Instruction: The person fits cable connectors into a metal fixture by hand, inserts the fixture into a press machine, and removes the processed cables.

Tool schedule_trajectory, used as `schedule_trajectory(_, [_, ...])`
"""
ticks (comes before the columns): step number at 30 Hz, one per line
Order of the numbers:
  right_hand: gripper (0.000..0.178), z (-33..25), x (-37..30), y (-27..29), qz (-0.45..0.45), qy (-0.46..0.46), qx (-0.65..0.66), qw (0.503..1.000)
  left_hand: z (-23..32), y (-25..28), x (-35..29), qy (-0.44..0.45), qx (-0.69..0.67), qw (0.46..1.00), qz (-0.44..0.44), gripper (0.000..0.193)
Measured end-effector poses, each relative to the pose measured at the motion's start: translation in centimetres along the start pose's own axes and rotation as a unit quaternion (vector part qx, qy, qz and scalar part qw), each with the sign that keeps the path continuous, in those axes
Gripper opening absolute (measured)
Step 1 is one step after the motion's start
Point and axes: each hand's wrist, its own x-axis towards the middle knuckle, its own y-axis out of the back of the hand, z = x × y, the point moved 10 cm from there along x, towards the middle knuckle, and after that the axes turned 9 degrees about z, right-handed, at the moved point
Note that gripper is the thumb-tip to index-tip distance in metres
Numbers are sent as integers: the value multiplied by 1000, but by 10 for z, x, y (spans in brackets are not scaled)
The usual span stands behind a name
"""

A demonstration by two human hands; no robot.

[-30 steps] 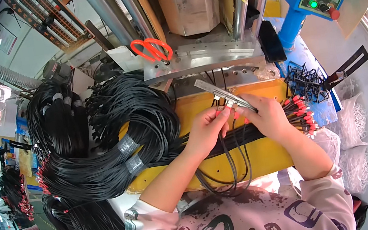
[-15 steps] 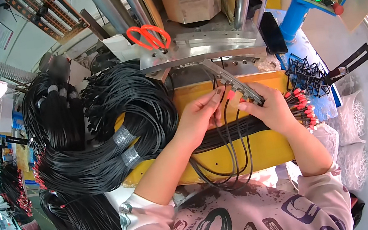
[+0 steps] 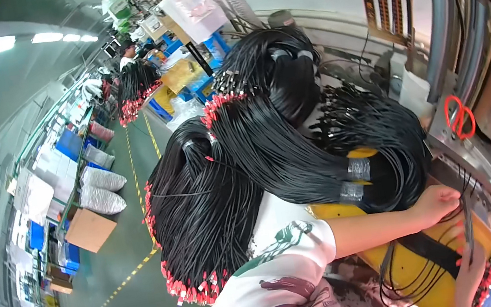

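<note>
At the lower right, my left hand [image 3: 438, 203] is closed, its curled fingers at a black cable [image 3: 467, 179]; the fingertips are partly hidden. My right hand [image 3: 469, 279] is closed on the lower end of a narrow metal bar [image 3: 467, 218], seen nearly edge-on. Red-tipped cable ends show beside this hand. Loose cable loops [image 3: 400, 280] hang below my hands, over the yellow work surface [image 3: 357, 209]. A thick coiled bundle of black cables [image 3: 278, 155], bound with clear tape, lies left of my left forearm.
Another cable bundle with red ends [image 3: 204, 218] hangs further left. Red-handled scissors [image 3: 459, 118] stand in the metal press block at right. Beyond the bundles are a green floor with yellow-striped lines, a cardboard box [image 3: 90, 229], stuffed bags [image 3: 101, 192] and a person [image 3: 126, 51].
My view has swung left, so my hands and the press now appear at the right edge. The metal bar remains in my right hand.
</note>
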Motion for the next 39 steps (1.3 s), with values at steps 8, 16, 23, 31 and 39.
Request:
schedule_trajectory(8, [29, -3, 60, -2, 29, 161, -34, 986, -10, -29, 79, 77, 31, 996, 24, 12])
schedule_trajectory(16, [31, -6, 75, -12, -1, 148, -35, 988, -36, -20, 29, 155, -36, 986, -52, 11])
schedule_trajectory(23, [26, -16, 84, -10, 29, 163, -41, 985, 7, -28, 16, 193, -130, 969, -79, 11])
schedule_trajectory(31, [30, 39, 244, 10, 20, 24, -125, 992, -28, -60, 78, 379, -205, 899, -81, 5])
schedule_trajectory(39, [39, 38, 232, 14, 43, 220, -197, 954, 23, -48, 50, 151, -111, 977, -107, 7])
